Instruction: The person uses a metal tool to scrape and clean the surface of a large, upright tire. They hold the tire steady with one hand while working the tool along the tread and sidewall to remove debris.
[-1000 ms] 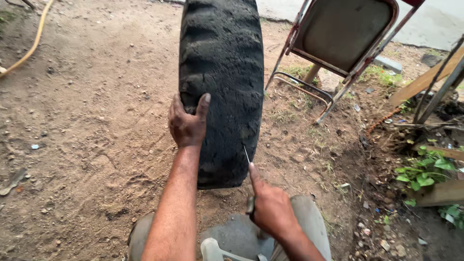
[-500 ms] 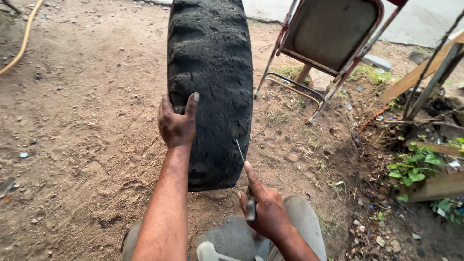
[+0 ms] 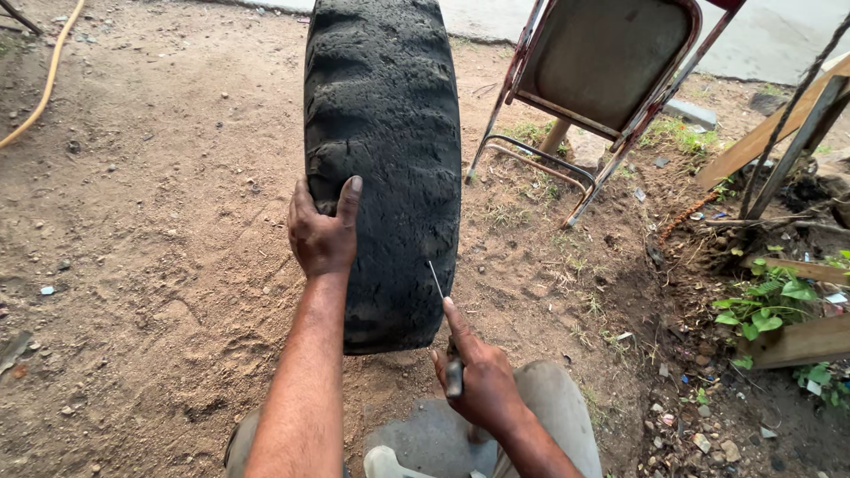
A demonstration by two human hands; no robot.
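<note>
A worn black tyre (image 3: 382, 159) stands upright on the dirt ground (image 3: 150, 221). The left hand (image 3: 322, 232) lies flat against its tread, fingers spread. The right hand (image 3: 482, 381) grips the handle of a thin metal awl (image 3: 440, 305), forefinger extended along the shaft, tip touching the tread's right edge. A folding metal chair (image 3: 611, 80) leans just beyond.

No packages, labels, signs (or screens)
</note>
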